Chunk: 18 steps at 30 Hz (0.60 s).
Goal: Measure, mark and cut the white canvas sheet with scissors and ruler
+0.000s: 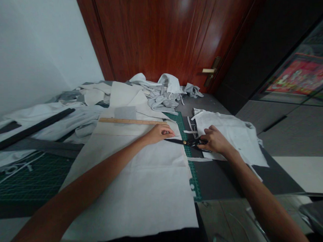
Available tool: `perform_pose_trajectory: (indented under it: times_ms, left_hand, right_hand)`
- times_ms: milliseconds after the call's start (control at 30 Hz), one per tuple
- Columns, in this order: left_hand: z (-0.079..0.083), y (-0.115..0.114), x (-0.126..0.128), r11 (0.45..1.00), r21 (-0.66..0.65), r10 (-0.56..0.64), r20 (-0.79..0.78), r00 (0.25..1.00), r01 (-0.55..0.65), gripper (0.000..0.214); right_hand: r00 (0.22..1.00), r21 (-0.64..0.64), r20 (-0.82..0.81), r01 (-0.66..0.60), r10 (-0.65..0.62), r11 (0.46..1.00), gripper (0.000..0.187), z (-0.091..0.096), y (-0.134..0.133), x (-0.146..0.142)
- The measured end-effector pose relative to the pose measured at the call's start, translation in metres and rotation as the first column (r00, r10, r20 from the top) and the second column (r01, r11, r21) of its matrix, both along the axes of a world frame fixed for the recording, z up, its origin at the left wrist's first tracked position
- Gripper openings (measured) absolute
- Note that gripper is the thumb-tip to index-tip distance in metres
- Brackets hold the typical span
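Note:
A large piece of white fabric [142, 185] lies over the table and hangs past its front edge. My right hand [213, 142] is wrapped round the handles of black scissors [187, 142], whose blades point left and lie at the fabric near its right edge. Just beyond the blade tips, my left hand [159, 133] pinches the fabric with thumb and fingertips together. A wooden ruler [129, 121] rests across the fabric behind my left hand. Under the fabric's right side shows a green cutting mat [193, 176].
Heaped cloth scraps [163, 96] lie at the back against a wooden door [153, 36]. More white cloth [228, 129] and narrow strips are on the right of the dark table [219, 179]. A long black bar [34, 129] lies at the left over grey and white cloth.

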<state>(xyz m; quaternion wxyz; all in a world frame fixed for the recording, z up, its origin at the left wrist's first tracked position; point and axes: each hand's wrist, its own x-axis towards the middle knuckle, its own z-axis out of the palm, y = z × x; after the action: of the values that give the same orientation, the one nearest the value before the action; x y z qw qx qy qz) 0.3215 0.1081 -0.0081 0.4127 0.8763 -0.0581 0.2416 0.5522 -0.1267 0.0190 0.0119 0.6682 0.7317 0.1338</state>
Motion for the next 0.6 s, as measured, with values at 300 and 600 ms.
perform_pose_trajectory:
  times_ms: [300,600]
  left_hand:
    - [0.0,-0.001,0.001,1.0,-0.002,0.014,-0.02,1.0,-0.014,0.053]
    - [0.006,0.021,-0.011,0.989,-0.134,-0.094,-0.209,0.973,0.067,0.047]
  right_hand:
    - [1.0,-0.003,-0.002,0.018,-0.018,1.0,0.04,0.003,-0.001,-0.003]
    - [0.999,-0.026,-0.019,0.04,-0.041,0.999,0.036,0.008,-0.002,-0.011]
